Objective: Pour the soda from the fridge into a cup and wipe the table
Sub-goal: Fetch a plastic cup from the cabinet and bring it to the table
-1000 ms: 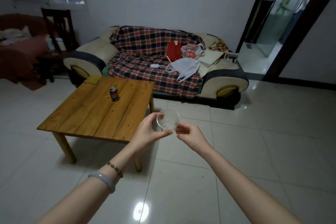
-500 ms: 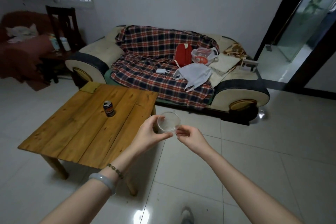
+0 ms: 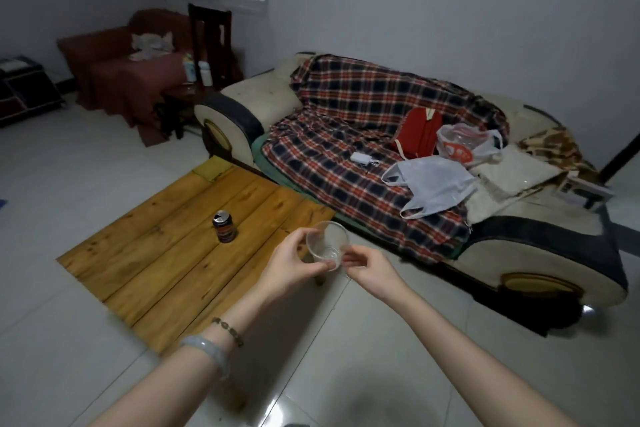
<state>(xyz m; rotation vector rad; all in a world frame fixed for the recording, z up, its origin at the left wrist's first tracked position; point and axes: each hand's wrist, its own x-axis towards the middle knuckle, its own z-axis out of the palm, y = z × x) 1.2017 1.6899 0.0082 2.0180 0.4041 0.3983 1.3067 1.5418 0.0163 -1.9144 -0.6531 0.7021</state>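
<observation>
A clear plastic cup (image 3: 327, 244) is held in the air over the right edge of the low wooden table (image 3: 166, 246). My left hand (image 3: 289, 267) grips its left side with thumb and fingers curled round it. My right hand (image 3: 369, 269) pinches its lower right edge. The cup looks empty and tilts toward me. A dark soda can (image 3: 224, 226) stands upright near the middle of the table, well to the left of the cup. A yellow cloth (image 3: 212, 168) lies at the table's far corner.
A sofa (image 3: 519, 253) draped with a plaid blanket (image 3: 346, 135) stands behind the table, with a red bag (image 3: 419, 132) and plastic bags (image 3: 433, 184) on it. A dark wooden chair (image 3: 207, 55) and a covered armchair (image 3: 121, 69) are at the far left. The floor is glossy tile.
The view has moved closer to the table and swung left. Both hands kept hold of the cup, which now sits over the table's right edge.
</observation>
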